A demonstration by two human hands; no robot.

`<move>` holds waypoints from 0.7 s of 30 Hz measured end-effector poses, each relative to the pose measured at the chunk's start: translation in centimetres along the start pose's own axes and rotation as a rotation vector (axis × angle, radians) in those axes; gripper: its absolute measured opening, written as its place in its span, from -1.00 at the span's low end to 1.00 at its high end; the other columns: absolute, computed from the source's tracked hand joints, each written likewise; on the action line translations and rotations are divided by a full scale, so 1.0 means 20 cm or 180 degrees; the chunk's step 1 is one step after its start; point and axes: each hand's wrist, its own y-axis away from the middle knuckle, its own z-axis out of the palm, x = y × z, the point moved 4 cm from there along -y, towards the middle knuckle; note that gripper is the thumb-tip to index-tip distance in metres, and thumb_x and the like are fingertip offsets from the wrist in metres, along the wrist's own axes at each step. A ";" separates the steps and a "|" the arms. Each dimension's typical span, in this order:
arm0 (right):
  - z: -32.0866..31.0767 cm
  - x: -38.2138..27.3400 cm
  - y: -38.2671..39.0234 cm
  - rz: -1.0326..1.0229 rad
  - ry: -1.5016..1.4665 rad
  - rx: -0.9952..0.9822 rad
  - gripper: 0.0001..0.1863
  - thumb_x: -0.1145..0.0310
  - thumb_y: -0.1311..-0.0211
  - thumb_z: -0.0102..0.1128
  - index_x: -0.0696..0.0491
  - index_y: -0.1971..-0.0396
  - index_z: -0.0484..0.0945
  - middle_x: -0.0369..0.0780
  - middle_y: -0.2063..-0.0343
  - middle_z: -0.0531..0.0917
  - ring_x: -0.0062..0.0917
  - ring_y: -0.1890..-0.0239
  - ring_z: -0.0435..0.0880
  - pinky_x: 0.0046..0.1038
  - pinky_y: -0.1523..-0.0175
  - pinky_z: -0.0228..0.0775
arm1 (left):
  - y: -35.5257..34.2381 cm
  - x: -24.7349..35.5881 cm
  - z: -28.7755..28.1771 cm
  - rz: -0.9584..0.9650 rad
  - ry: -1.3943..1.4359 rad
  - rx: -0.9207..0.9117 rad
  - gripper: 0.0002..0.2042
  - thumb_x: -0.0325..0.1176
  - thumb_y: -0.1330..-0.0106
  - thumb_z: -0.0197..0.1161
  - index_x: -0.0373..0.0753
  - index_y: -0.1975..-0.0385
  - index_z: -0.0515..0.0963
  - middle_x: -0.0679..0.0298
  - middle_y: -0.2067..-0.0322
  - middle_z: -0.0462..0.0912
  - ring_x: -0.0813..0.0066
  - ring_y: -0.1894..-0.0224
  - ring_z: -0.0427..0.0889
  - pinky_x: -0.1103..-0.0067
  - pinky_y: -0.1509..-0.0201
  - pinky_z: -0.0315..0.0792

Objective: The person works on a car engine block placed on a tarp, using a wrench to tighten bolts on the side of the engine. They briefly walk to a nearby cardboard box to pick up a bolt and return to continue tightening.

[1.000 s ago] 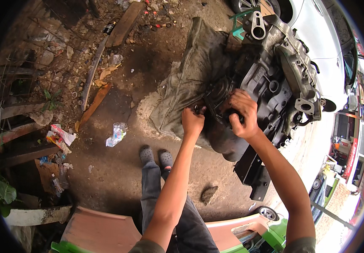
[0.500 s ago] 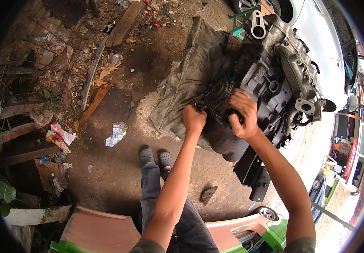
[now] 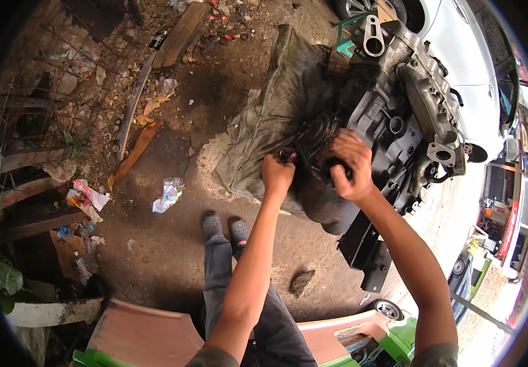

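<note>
A large, dirty metal engine point(image 3: 392, 116) stands right of centre, with a dark grease-stained cloth sack point(image 3: 258, 131) spread to its left. My right hand point(image 3: 351, 160) is closed over a dark rounded part at the engine's near left side; its fingers wrap round something black that they mostly cover. My left hand point(image 3: 278, 173) is just to the left, over the sack's edge. Its fingers are curled at a small dark piece too hidden to name. Between the hands sits a black round-edged engine part point(image 3: 314, 139). Below them bulges a smooth dark housing point(image 3: 328, 211).
A white car point(image 3: 465, 49) stands close behind the engine. Wood planks point(image 3: 181, 37), litter and rubble lie at left. A stone point(image 3: 302, 282) is on the ground near my legs. Pink-and-green body panels point(image 3: 148, 333) lie along the near edge. A green stool point(image 3: 344, 43) is at the back.
My left hand has shifted slightly left, away from the black part. The right hand keeps its place on the engine.
</note>
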 end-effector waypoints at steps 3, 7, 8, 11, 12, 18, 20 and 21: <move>0.00 0.00 0.00 0.0061 -0.0026 -0.0071 -0.80 0.44 0.36 0.02 0.17 0.62 0.53 -0.10 0.58 0.53 -0.16 0.43 0.51 -0.24 -0.04 0.37 | -0.01 -0.02 0.01 -0.0099 0.0184 -0.0008 -0.78 -0.66 0.05 0.14 -0.31 0.42 0.66 0.13 0.45 0.73 0.34 0.35 0.71 0.53 0.20 0.48; 0.00 0.00 0.00 -0.0015 0.0029 0.0003 -0.81 0.44 0.35 0.02 0.17 0.63 0.53 -0.10 0.59 0.52 -0.17 0.43 0.50 -0.25 -0.03 0.37 | -0.01 -0.03 0.02 0.0081 0.0058 0.0040 -0.83 -0.65 0.03 0.18 -0.33 0.44 0.64 0.11 0.46 0.72 0.34 0.36 0.70 0.53 0.21 0.47; 0.00 0.00 0.00 -0.0018 0.0007 0.0022 -0.82 0.44 0.35 0.02 0.17 0.63 0.52 -0.10 0.59 0.52 -0.17 0.43 0.50 -0.25 -0.03 0.37 | -0.01 -0.03 0.01 0.0155 0.0064 0.0038 -0.85 -0.64 0.00 0.19 -0.33 0.43 0.64 0.09 0.46 0.71 0.32 0.36 0.70 0.52 0.22 0.47; 0.00 0.00 0.00 -0.0055 -0.0020 0.0070 -0.81 0.44 0.35 0.02 0.17 0.62 0.53 -0.10 0.59 0.52 -0.17 0.43 0.50 -0.25 -0.03 0.37 | 0.00 0.01 0.00 0.0438 0.0032 0.0026 -0.89 -0.61 -0.06 0.24 -0.35 0.40 0.63 0.04 0.46 0.69 0.24 0.37 0.70 0.48 0.24 0.46; 0.01 0.00 0.00 -0.0072 -0.0024 0.0084 -0.81 0.44 0.35 0.02 0.17 0.62 0.53 -0.10 0.58 0.52 -0.17 0.43 0.50 -0.25 -0.03 0.37 | 0.01 0.02 -0.01 0.0571 -0.0015 0.0023 -0.90 -0.59 -0.08 0.25 -0.35 0.39 0.63 0.03 0.46 0.69 0.22 0.37 0.70 0.47 0.25 0.45; 0.00 0.00 0.00 -0.0032 0.0012 0.0007 -0.81 0.44 0.35 0.03 0.17 0.61 0.54 -0.10 0.58 0.53 -0.16 0.43 0.50 -0.24 -0.04 0.38 | 0.02 0.05 -0.02 0.0172 -0.0317 -0.0025 -0.89 -0.58 -0.10 0.24 -0.34 0.39 0.65 -0.01 0.45 0.68 0.15 0.38 0.69 0.45 0.26 0.46; 0.00 0.00 0.00 -0.0023 0.0025 -0.0008 -0.80 0.44 0.35 0.03 0.17 0.61 0.54 -0.10 0.58 0.53 -0.16 0.43 0.51 -0.24 -0.04 0.38 | 0.02 0.04 -0.01 -0.0012 -0.0203 -0.0022 -0.87 -0.59 -0.06 0.22 -0.32 0.40 0.66 0.01 0.45 0.69 0.16 0.37 0.70 0.47 0.24 0.47; 0.00 0.00 0.00 -0.0008 0.0016 -0.0024 -0.80 0.44 0.35 0.03 0.17 0.61 0.54 -0.10 0.58 0.53 -0.16 0.43 0.51 -0.24 -0.04 0.38 | 0.01 0.03 -0.01 -0.0104 -0.0104 0.0004 -0.85 -0.59 -0.03 0.22 -0.32 0.41 0.67 0.02 0.45 0.70 0.17 0.37 0.70 0.48 0.24 0.47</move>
